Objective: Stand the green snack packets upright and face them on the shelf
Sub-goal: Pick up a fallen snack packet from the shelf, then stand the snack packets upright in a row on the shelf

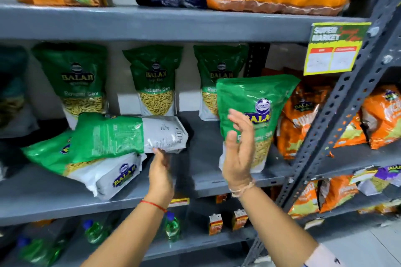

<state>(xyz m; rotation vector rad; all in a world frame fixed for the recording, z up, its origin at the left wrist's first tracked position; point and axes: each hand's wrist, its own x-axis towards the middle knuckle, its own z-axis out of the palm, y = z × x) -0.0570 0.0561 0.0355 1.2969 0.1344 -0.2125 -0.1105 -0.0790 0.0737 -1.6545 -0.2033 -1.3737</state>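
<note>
Three upright green packets (155, 80) read "BALAJI", "Ratlami Sev".

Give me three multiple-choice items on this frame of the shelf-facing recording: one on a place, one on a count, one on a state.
1. Where does the upright packet beside the right hand stand?
A. on the top shelf
B. at the front right of the middle shelf
C. on the floor

2. How many green Balaji packets stand upright along the back of the middle shelf?
A. one
B. three
C. six

3. How does the packet at the left hand's fingertips lie?
A. flat, printed back showing
B. upright, front facing out
C. torn open and spilled

Answers: 1 B, the front packet stands near the shelf edge by the right hand. 2 B, three stand there: left, middle, right. 3 A, the lying packet touched by the left hand shows its barcode side, atop another fallen packet.
</note>
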